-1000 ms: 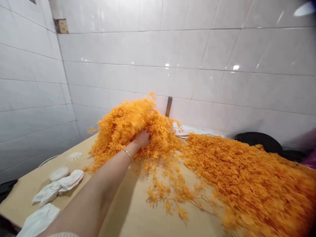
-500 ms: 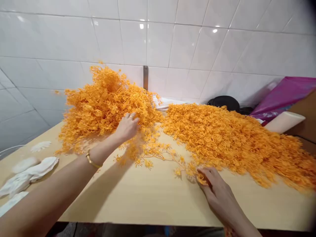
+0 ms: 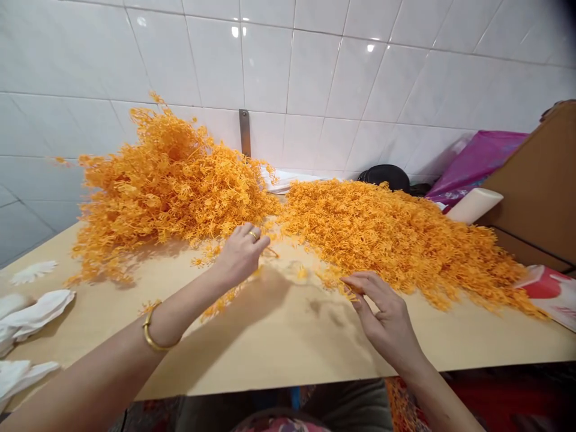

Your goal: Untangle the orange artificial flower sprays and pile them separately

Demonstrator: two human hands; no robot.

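My left hand (image 3: 243, 251), with a ring and a gold bangle, is closed round an orange artificial flower sprig (image 3: 220, 307). Flowers of it hang below the wrist, and a stem end pokes out past the fingers. My right hand (image 3: 386, 309) pinches another orange sprig between thumb and fingertips, its small flowers blurred over the table. Behind the left hand rises a tall loose heap of orange flower sprigs (image 3: 180, 192). A lower, flatter pile of orange sprigs (image 3: 387, 234) spreads beyond the right hand.
On the pale wooden table (image 3: 252, 360), white cloth gloves (image 3: 40, 315) lie at the left. A cardboard box (image 3: 535, 186), a cream roll (image 3: 476, 205), a purple bag (image 3: 472, 162) and a red-and-white packet (image 3: 551, 291) are at the right. White tiled wall stands behind.
My left hand has come away from the tall heap, toward me, with a sprig in it. My right hand has lifted slightly, still pinching. The view has shifted right.
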